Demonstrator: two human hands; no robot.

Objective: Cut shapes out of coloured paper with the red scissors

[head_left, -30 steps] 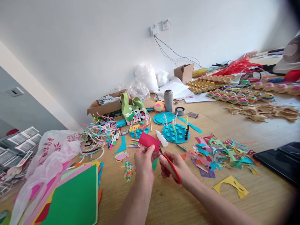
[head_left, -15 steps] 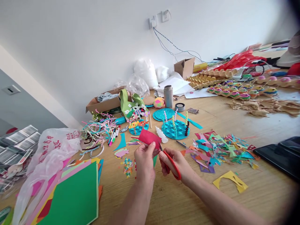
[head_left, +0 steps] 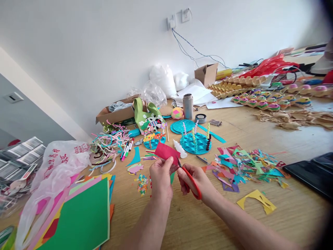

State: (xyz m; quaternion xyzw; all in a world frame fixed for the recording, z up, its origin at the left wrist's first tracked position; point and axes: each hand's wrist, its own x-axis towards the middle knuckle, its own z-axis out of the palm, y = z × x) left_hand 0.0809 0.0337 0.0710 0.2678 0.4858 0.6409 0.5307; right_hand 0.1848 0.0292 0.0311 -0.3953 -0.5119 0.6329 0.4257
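Observation:
My left hand [head_left: 161, 177] pinches a piece of red paper [head_left: 166, 151] between thumb and fingers, held above the table. In my right hand [head_left: 194, 178] is a pair of scissors with red handles [head_left: 195, 189]; the dark blades meet the paper's right edge. How far the blades are apart is hard to make out. Just beyond the paper lie a white glue bottle [head_left: 180, 149] and a blue round base [head_left: 199, 146] with fuzzy pipe cleaners standing in it. Small confetti bits [head_left: 142, 184] lie left of my left hand.
Paper scraps [head_left: 244, 166] are heaped at the right, near a yellow offcut [head_left: 256, 201] and a black phone [head_left: 307, 177]. Coloured sheets [head_left: 78, 211] and a plastic bag [head_left: 61, 163] lie at the left. Farther back stand a metal flask [head_left: 187, 106], tape roll [head_left: 200, 118] and painted egg cartons [head_left: 270, 100].
The view has shifted very slightly. Both hands, the red paper and the scissors keep almost the same pose.

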